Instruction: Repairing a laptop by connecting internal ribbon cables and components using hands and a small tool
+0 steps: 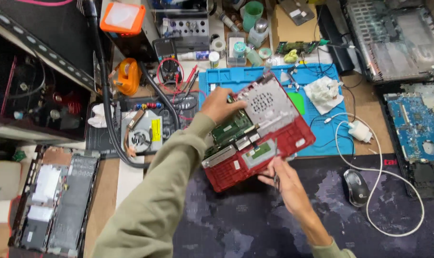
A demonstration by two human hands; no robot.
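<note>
Holding red laptop shell containing green board.

A yellow rectangular label sits on the fan assembly, left of the blue mat.

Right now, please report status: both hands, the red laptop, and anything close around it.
Left hand grips red laptop top edge. Right hand at its lower edge, holding a thin tool. Mouse and white cable close by.

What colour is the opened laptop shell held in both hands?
Red laptop shell, seen best in the head view.
</note>
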